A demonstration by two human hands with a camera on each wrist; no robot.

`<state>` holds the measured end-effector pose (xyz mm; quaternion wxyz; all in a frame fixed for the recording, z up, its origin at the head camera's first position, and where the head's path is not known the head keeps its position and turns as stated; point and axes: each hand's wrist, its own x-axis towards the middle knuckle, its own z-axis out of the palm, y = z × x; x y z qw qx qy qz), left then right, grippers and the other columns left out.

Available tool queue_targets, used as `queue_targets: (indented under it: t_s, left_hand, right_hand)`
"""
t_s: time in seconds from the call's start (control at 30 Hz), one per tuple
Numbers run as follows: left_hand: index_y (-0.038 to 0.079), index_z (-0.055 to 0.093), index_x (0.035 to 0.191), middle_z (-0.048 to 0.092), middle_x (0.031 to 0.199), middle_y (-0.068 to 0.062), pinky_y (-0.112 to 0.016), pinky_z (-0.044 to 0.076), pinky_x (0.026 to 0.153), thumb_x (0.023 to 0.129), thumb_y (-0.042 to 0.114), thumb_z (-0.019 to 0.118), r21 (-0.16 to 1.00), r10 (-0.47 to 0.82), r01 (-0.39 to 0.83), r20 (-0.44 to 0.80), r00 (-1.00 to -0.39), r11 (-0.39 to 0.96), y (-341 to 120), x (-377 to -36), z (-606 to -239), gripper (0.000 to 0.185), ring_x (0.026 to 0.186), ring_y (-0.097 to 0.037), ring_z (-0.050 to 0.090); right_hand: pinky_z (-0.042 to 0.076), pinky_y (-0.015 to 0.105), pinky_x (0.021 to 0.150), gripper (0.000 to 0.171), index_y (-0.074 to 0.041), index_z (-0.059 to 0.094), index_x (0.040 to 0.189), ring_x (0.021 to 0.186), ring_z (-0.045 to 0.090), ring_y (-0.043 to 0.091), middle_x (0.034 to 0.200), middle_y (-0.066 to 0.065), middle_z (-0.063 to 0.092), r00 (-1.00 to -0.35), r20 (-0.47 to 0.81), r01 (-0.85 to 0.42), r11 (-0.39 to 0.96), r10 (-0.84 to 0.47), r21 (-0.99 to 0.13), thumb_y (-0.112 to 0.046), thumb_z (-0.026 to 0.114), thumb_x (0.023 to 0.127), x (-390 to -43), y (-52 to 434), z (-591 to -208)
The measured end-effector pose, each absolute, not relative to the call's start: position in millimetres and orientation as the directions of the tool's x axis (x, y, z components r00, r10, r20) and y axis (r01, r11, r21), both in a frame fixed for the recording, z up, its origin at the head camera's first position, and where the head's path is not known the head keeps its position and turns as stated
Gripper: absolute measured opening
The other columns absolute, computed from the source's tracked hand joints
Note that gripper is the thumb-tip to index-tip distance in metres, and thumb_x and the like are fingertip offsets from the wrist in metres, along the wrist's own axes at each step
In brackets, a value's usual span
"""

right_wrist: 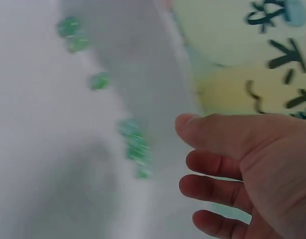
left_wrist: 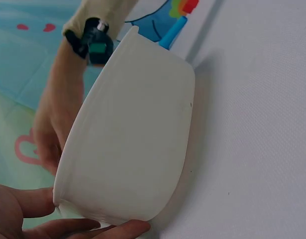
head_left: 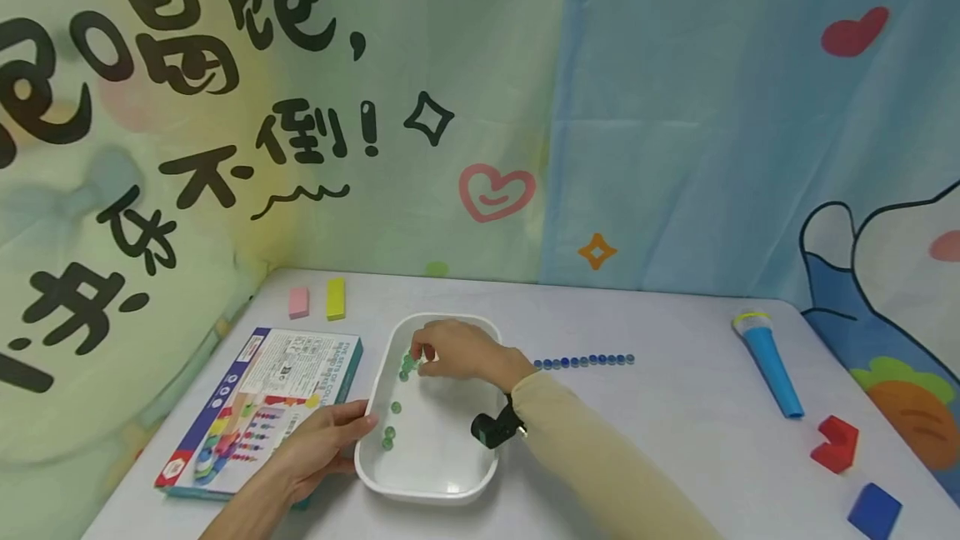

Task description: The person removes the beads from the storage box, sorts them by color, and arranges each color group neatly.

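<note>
A deep white plastic tray [head_left: 450,448] stands on the table, tilted in the left wrist view. Several translucent green glass beads [head_left: 395,407] lie along its left side, some bunched near the far corner. My left hand [head_left: 322,448] grips the tray's left wall, thumb at the rim and fingers on the outside. Over the far left part of the tray hangs my right hand [head_left: 465,350], close to the bunched beads. In the right wrist view its thumb and loosely bent fingers stand apart, and no bead shows between them. The right wrist wears a black camera [head_left: 495,430].
A colourful printed box [head_left: 300,390] lies left of the tray. Behind it are a pink block [head_left: 298,302] and a yellow block [head_left: 335,298]. Blue beads [head_left: 585,362] form a row at right. Farther right lie a blue toy microphone [head_left: 772,365], red block [head_left: 836,444] and blue block [head_left: 874,512].
</note>
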<state>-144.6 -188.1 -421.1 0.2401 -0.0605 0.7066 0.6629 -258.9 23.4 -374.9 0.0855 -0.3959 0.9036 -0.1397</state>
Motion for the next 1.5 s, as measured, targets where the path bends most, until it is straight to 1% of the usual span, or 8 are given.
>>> queue_targets:
  t_s: [0.1,0.27,0.43,0.6,0.73,0.9,1.2,1.5]
  left_hand:
    - [-0.010,0.033,0.145,0.052,0.137,-0.025,-0.040,0.057,0.084,0.099,0.024,0.055,0.898,0.199,-0.425,-0.440,-0.876,0.115,-187,-145,-421,0.061,0.102,-0.020,0.065]
    - [-0.009,0.035,0.144,0.054,0.135,-0.024,-0.040,0.057,0.083,0.099,0.025,0.056,0.895,0.179,-0.431,-0.446,-0.877,0.117,-186,-145,-421,0.060,0.100,-0.020,0.065]
    - [-0.009,0.035,0.144,0.055,0.134,-0.024,-0.040,0.057,0.083,0.099,0.025,0.056,0.895,0.179,-0.428,-0.444,-0.878,0.124,-186,-145,-421,0.060,0.100,-0.020,0.066]
    - [-0.010,0.034,0.144,0.053,0.137,-0.025,-0.040,0.057,0.083,0.099,0.025,0.056,0.899,0.185,-0.420,-0.436,-0.881,0.122,-188,-144,-422,0.062,0.101,-0.020,0.065]
    - [-0.009,0.034,0.145,0.052,0.138,-0.025,-0.039,0.057,0.083,0.099,0.026,0.056,0.902,0.192,-0.415,-0.431,-0.882,0.121,-189,-143,-420,0.062,0.101,-0.019,0.065]
    - [-0.009,0.033,0.145,0.051,0.139,-0.025,-0.040,0.057,0.084,0.099,0.026,0.054,0.902,0.206,-0.414,-0.431,-0.878,0.123,-189,-143,-419,0.061,0.102,-0.019,0.064]
    - [-0.009,0.033,0.145,0.051,0.138,-0.025,-0.040,0.057,0.084,0.100,0.025,0.054,0.901,0.210,-0.415,-0.433,-0.877,0.126,-188,-143,-417,0.061,0.102,-0.019,0.065]
    - [-0.009,0.034,0.145,0.053,0.137,-0.024,-0.040,0.057,0.084,0.100,0.025,0.054,0.898,0.200,-0.421,-0.438,-0.876,0.124,-187,-143,-417,0.060,0.101,-0.020,0.065]
  right_hand:
    - [0.045,0.021,0.067,0.015,-0.014,0.068,0.101,0.077,0.053,0.009,0.090,-0.001,0.063,-0.664,0.013,-0.694,0.610,-0.747,-0.382,-0.023,0.071,0.089,-258,51,-355]
    - [0.049,0.021,0.070,0.014,-0.014,0.067,0.100,0.078,0.055,0.007,0.092,-0.005,0.064,-0.708,0.068,-0.650,0.611,-0.703,-0.451,-0.021,0.071,0.089,-250,113,-344]
    - [0.050,0.023,0.070,0.012,-0.014,0.065,0.096,0.079,0.055,0.004,0.089,-0.007,0.063,-0.756,0.034,-0.587,0.653,-0.654,-0.478,-0.019,0.071,0.088,-237,171,-368]
    - [0.047,0.020,0.066,0.010,-0.013,0.063,0.091,0.075,0.053,0.001,0.084,-0.009,0.060,-0.780,-0.013,-0.533,0.677,-0.625,-0.508,-0.015,0.071,0.086,-228,204,-403]
    - [0.046,0.020,0.065,0.012,-0.013,0.063,0.089,0.074,0.050,0.000,0.081,-0.009,0.059,-0.786,-0.021,-0.516,0.673,-0.618,-0.530,-0.015,0.073,0.084,-224,211,-424]
    - [0.045,0.019,0.066,0.013,-0.015,0.063,0.089,0.075,0.048,0.002,0.083,-0.008,0.056,-0.804,0.015,-0.521,0.691,-0.595,-0.501,-0.019,0.075,0.084,-221,208,-438]
    - [0.040,0.018,0.061,0.012,-0.015,0.066,0.093,0.072,0.042,0.003,0.082,-0.006,0.051,-0.814,0.034,-0.522,0.706,-0.579,-0.478,-0.021,0.073,0.085,-215,202,-442]
    - [0.041,0.018,0.063,0.012,-0.017,0.066,0.094,0.074,0.043,0.003,0.084,-0.006,0.052,-0.822,0.019,-0.513,0.727,-0.569,-0.458,-0.021,0.072,0.086,-214,202,-443]
